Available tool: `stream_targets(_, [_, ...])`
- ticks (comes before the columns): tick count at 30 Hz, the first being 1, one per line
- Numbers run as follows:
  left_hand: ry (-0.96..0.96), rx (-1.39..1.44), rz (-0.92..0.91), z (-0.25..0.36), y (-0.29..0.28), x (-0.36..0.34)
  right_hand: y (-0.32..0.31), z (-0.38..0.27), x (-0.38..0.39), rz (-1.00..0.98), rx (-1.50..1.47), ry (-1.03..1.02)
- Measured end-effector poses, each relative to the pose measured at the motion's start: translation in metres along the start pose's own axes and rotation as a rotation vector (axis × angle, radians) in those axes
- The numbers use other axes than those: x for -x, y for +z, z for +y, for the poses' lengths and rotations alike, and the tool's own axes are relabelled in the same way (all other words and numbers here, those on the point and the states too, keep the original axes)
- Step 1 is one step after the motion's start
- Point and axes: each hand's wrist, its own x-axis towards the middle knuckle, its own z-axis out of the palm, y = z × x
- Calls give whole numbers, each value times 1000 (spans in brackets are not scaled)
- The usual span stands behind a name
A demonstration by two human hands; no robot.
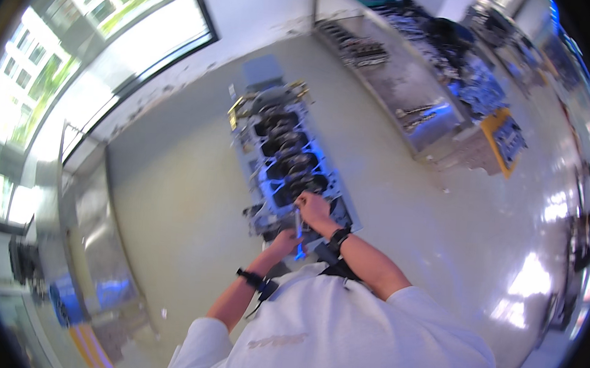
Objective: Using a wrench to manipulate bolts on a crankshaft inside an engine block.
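Note:
An engine block [285, 153] lies in front of me with its open side up. A dark crankshaft [288, 141] runs along its middle. At the block's near end my right hand [314, 208] is closed, its fingertips down by the last crank section. Whether it grips anything is hidden. My left hand [285, 242] is closed a little nearer to me and to the left. It is beside a slim shiny bar [299, 247], lit blue, and its fingers seem wrapped on that bar. Blur hides the bar's exact kind.
A metal shelf table [409, 117] with metal parts stands at the far right, a yellow-edged panel [503, 142] at its near end. Another metal table [103, 232] is at the left, below a large window [134, 43]. Grey floor [186, 176] surrounds the block.

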Motion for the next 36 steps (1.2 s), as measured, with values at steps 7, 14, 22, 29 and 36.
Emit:
stream_targets(7, [-15,266,55,40,51,-26,-15,3,-24,-72,106,-84])
stream_targets(14, [-45,279,-18,22,24,-18,-4,-1,-17,-105,96,-84])
stream_targets(22, [-138,-131,-125,25,-43,-2,6,-5,-1,24,107,-21])
stream_targets(29, [-157,-530,-277,57,-95,-21,20,-11,8,168,84,111])
stream_targets(36, [-262,-257,-324,45,-96,-26,36,-29,20,281,68,347])
